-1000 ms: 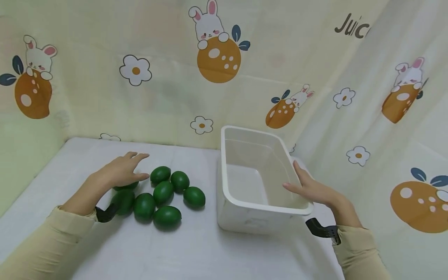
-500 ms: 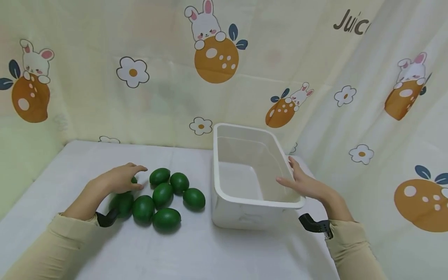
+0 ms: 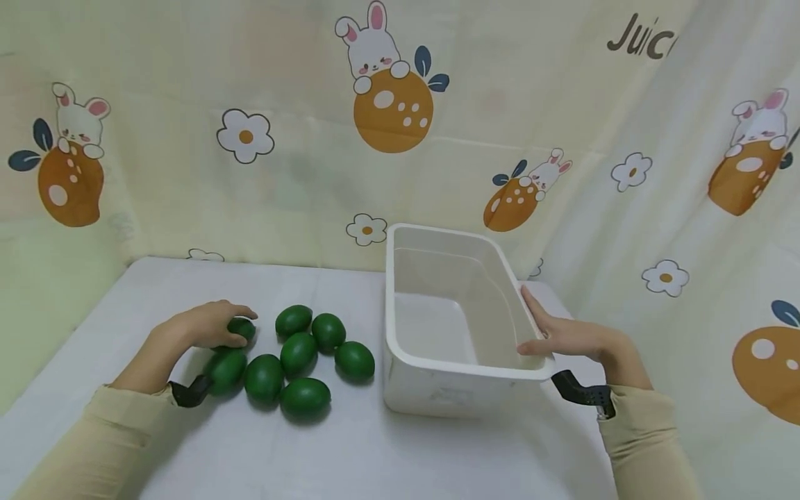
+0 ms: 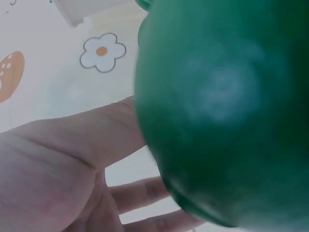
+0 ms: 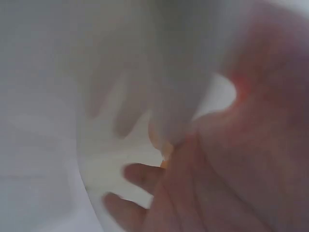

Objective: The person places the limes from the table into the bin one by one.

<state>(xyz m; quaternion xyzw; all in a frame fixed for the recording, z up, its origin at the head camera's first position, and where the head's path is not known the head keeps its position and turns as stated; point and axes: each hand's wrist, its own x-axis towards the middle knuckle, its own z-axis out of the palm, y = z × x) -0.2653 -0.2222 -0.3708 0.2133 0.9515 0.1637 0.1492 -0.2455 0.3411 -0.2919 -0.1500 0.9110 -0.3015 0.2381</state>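
Surface [image 3: 475,458] carries bin [image 3: 453,397] at right; right hand [image 3: 567,337] grips its right side between thumb and fingers. Left hand [image 3: 198,326] has fingers curled round a lime [image 3: 243,328] at left, firmness unclear. Step judged: grasping. Next move likely needs a secure hold before lifting.

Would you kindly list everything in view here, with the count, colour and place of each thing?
Green fruits: eight, dark green, on the tabletop to the left of the bin
White bin: one, white, on the tabletop, right of the fruits
Tabletop: one, white, under the fruits and bin
Backdrop: cream with rabbit, orange and flower prints, behind the tabletop
Lettering: one cut-off word, "Juic", dark, upper right of the backdrop
Wrist devices: two, black, one at each wrist
Sleeves: two, beige, on the forearms
Left hand: one, around the farthest-left fruit
Right hand: one, on the bin's right rim
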